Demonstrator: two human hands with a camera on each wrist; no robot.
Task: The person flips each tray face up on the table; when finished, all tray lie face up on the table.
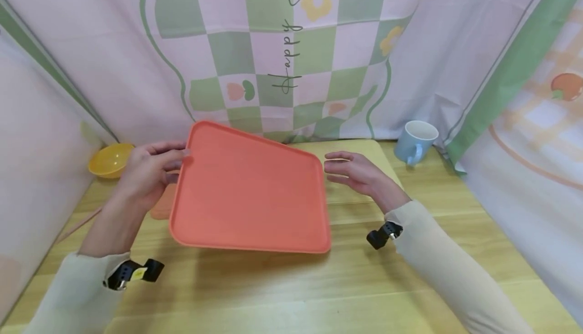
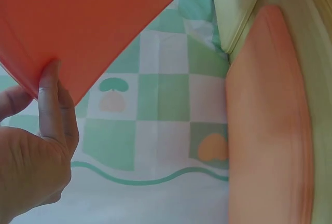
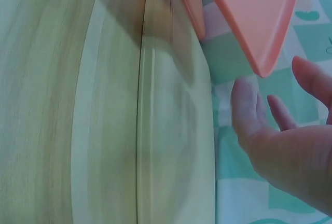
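Observation:
My left hand (image 1: 148, 172) holds a coral-red rectangular tray (image 1: 250, 192) by its left edge, raised and tilted above the table. In the left wrist view its thumb and fingers pinch the tray near a corner. My right hand (image 1: 355, 172) is beside the tray's upper right corner, its fingers extended and loosely bent. The right wrist view shows a gap between those fingers and the tray's corner (image 3: 262, 60). Under the held tray lies another coral tray (image 2: 270, 120), mostly hidden in the head view. A pale yellow tray (image 1: 360, 149) lies behind, toward the curtain.
A yellow bowl (image 1: 111, 161) stands at the back left. Below it lies a thin brownish stick (image 1: 79, 225), partly behind my left wrist. At the back right is a light blue mug (image 1: 415, 142). Patterned curtains (image 1: 273, 45) enclose the wooden table (image 1: 273, 293) at the back and sides.

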